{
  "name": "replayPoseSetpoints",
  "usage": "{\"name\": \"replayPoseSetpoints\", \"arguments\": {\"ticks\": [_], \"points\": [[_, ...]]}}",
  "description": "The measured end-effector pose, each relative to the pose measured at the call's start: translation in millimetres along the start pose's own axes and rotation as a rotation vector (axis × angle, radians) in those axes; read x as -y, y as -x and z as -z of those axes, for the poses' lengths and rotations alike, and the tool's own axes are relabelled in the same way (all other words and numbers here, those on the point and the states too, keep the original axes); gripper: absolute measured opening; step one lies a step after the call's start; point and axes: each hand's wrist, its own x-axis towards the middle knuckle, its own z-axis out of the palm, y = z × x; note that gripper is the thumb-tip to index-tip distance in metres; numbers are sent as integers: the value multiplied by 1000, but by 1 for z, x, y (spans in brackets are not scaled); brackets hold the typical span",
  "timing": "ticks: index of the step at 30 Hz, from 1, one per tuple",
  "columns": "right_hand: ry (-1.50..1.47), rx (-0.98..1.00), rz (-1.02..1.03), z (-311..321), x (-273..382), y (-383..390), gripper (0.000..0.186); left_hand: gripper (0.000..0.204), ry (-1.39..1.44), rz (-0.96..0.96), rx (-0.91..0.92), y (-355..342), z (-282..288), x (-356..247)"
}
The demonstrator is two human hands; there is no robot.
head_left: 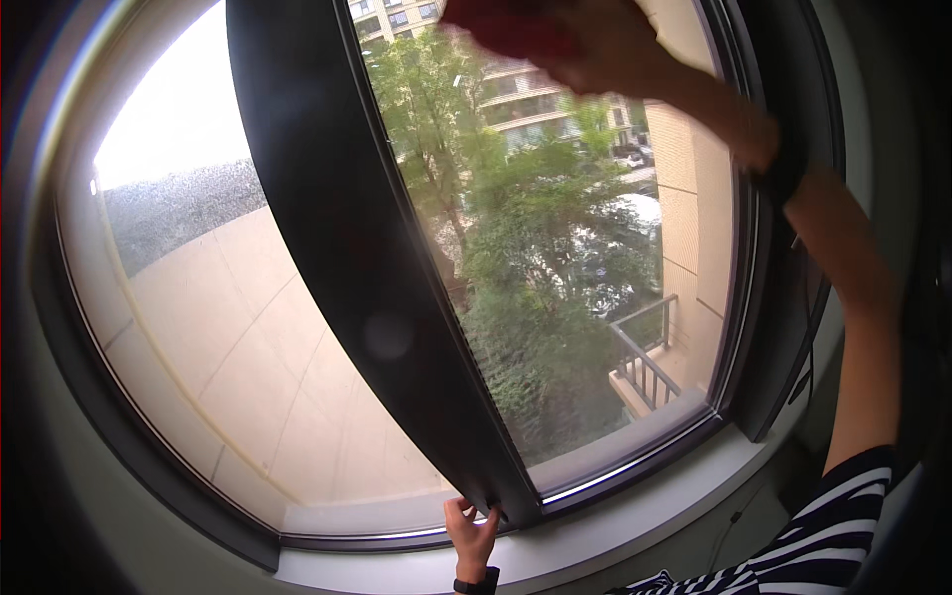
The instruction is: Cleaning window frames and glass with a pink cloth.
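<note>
High on the right, my right hand [610, 50] presses a red cloth [511, 28] toward the right-hand window pane [535, 228]. Motion blurs both, and the top frame edge cuts them off. Low in the middle, my left hand [471, 535] is at the foot of the wide dark window frame [367, 288], its fingers and thumb bent around the frame's lower edge. A small dark part by the thumb is too small to make out.
A pale sill [615, 516] runs below the window. On the left stands another pane [268, 347] with a beige wall behind it. Trees, buildings and a small railing [645, 347] show outside. A dark cord [805, 372] hangs at the right side.
</note>
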Motion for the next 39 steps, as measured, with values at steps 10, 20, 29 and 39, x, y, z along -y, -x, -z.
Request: {"name": "replayPoseSetpoints", "arguments": {"ticks": [10, 20, 29, 39], "points": [[396, -107, 818, -39, 64, 53, 40, 50, 45, 11, -24, -1, 3, 13], [468, -607, -74, 64, -18, -73, 22, 52, 74, -29, 20, -5, -8, 6], [270, -343, 732, 7, 61, -21, 33, 52, 104, 11, -46, 3, 0, 15], [83, -425, 479, -19, 48, -77, 44, 57, 61, 16, 41, 14, 6, 16]]}}
